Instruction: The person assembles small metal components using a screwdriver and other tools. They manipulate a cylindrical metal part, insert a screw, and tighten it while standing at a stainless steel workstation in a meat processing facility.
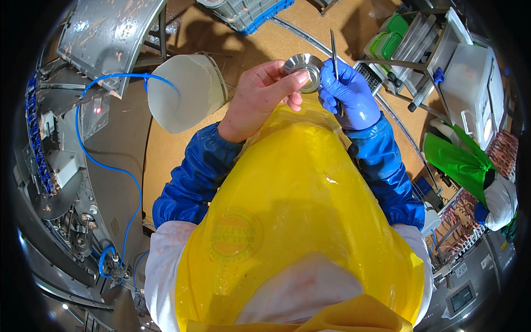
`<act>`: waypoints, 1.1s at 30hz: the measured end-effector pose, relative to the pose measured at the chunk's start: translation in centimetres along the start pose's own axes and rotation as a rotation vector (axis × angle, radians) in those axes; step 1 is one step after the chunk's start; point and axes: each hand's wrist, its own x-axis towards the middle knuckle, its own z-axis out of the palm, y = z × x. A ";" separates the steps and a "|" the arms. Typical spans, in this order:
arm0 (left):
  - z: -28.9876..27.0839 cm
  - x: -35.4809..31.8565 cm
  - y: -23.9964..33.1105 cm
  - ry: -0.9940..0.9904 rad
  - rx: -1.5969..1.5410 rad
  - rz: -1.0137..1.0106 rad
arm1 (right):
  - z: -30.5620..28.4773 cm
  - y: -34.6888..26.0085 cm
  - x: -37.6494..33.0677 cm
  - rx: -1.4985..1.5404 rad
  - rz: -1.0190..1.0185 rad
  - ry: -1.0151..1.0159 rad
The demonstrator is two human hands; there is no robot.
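Up in front of my yellow apron (pixel 298 182), my bare left hand (pixel 263 97) pinches a round, shiny metal disc (pixel 303 67) with a stepped rim, thumb across its face. Close against the disc's right side is my right hand (pixel 348 94), in a blue glove. Its fingers are closed round a slim, long metal tool (pixel 333 47), held nearly upright with its thin end up. The tool's kind is not clear, as the fist hides its middle. Whether the right fingers touch the disc cannot be told. Blue sleeves cover both forearms.
A whitish tub (pixel 185 94) stands left, near a blue hose (pixel 110 164) and metal machinery (pixel 72 166). Grey crates (pixel 240 14) sit at the far side. Shelving with green and clear containers (pixel 395 33) is at right, with a person in a green apron (pixel 459 157) beyond.
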 end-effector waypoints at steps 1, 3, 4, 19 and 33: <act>0.0 -0.1 0.1 -0.012 0.030 0.006 | 0.0 0.0 0.0 -0.004 -0.004 -0.001; 0.0 -0.2 0.5 -0.037 0.089 0.018 | 0.1 -0.1 -0.1 0.013 -0.003 0.006; 0.0 -0.2 0.3 -0.034 0.074 0.023 | 0.1 -0.1 -0.1 0.021 -0.003 0.009; -0.4 -0.6 -2.3 -0.249 -0.307 0.072 | -0.8 0.5 0.0 0.336 0.081 -0.140; -0.4 -0.3 -3.5 -0.218 -0.429 0.025 | -0.3 0.3 0.0 0.277 0.077 -0.097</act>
